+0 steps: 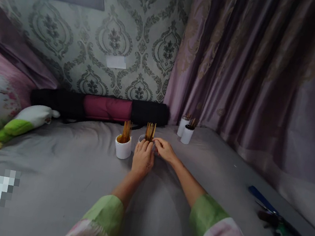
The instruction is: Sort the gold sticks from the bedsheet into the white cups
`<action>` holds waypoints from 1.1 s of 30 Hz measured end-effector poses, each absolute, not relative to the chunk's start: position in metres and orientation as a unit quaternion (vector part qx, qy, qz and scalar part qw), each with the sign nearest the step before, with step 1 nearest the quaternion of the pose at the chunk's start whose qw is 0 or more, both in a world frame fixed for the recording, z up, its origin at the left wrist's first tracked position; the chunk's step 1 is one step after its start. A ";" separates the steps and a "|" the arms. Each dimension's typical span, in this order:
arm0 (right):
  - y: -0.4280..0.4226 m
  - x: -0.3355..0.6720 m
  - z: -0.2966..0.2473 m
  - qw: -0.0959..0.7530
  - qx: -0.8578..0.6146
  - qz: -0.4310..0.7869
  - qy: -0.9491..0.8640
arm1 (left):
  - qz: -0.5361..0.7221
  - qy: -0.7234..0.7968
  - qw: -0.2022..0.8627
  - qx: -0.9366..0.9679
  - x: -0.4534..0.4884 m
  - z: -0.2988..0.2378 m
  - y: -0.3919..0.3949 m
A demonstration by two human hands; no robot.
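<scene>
My left hand (pixel 143 158) is closed over the front of a white cup (pixel 141 138), hiding most of it. A bunch of thin golden-brown sticks (pixel 150 131) stands upright at this cup. Just right of the sticks, my right hand (pixel 164 150) has its thumb and fingers pinched together by the rim; what they grip, if anything, is too small to make out. To the left stands another white cup (pixel 122 151), apart from my hands, with similar thin sticks (pixel 126 132) rising from it.
Two more white containers, a front one (pixel 186 135) and a rear one (pixel 183 127), hold dark sticks near the curtain (pixel 229 65). A black and maroon roll (pixel 107 108) lies along the wall. Plush toys (pixel 28 120) are at left; a blue-handled tool (pixel 264 200) lies right on the grey sheet (pixel 71 200).
</scene>
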State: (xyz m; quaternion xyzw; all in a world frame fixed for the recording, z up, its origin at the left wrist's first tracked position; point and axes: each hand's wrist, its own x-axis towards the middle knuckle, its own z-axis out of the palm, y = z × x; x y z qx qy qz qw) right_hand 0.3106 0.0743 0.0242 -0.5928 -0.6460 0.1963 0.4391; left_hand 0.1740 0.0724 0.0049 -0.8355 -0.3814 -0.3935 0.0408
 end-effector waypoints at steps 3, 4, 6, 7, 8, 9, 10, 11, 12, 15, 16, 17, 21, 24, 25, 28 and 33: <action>0.075 0.308 0.026 0.435 -0.586 0.176 -0.660 | -0.386 -0.378 0.041 -0.840 0.173 0.005 0.073; 0.076 0.307 0.026 0.434 -0.583 0.171 -0.665 | -0.385 -0.374 0.041 -0.842 0.173 0.005 0.074; 0.078 0.305 0.025 0.431 -0.579 0.162 -0.673 | -0.383 -0.365 0.038 -0.848 0.171 0.005 0.075; 0.079 0.305 0.024 0.430 -0.578 0.157 -0.675 | -0.381 -0.360 0.036 -0.851 0.170 0.005 0.076; 0.080 0.305 0.023 0.429 -0.578 0.154 -0.677 | -0.379 -0.356 0.033 -0.853 0.169 0.005 0.077; 0.080 0.305 0.022 0.429 -0.579 0.152 -0.677 | -0.376 -0.353 0.030 -0.856 0.168 0.005 0.077; 0.081 0.304 0.021 0.428 -0.580 0.151 -0.676 | -0.373 -0.351 0.028 -0.859 0.167 0.005 0.078; 0.081 0.304 0.020 0.426 -0.582 0.150 -0.676 | -0.369 -0.348 0.027 -0.861 0.166 0.005 0.079; 0.081 0.304 0.020 0.423 -0.584 0.150 -0.677 | -0.366 -0.345 0.027 -0.864 0.164 0.005 0.079; 0.081 0.305 0.020 0.407 -0.589 0.151 -0.682 | -0.371 -0.336 0.036 -0.865 0.159 0.004 0.079; 0.081 0.305 0.020 0.401 -0.591 0.152 -0.683 | -0.378 -0.336 0.042 -0.862 0.156 0.003 0.079; 0.081 0.305 0.021 0.395 -0.595 0.154 -0.683 | -0.386 -0.338 0.048 -0.857 0.153 0.003 0.078; 0.082 0.305 0.021 0.382 -0.602 0.162 -0.682 | -0.414 -0.361 0.079 -0.832 0.137 0.002 0.081; 0.082 0.306 0.021 0.378 -0.604 0.163 -0.683 | -0.433 -0.392 0.102 -0.806 0.123 0.004 0.088; 0.082 0.306 0.021 0.376 -0.605 0.165 -0.682 | -0.441 -0.401 0.109 -0.796 0.118 0.005 0.090; 0.082 0.307 0.022 0.372 -0.606 0.169 -0.683 | -0.445 -0.428 0.118 -0.778 0.107 0.006 0.097; 0.082 0.306 0.023 0.380 -0.596 0.191 -0.681 | -0.435 -0.463 0.118 -0.763 0.099 -0.001 0.102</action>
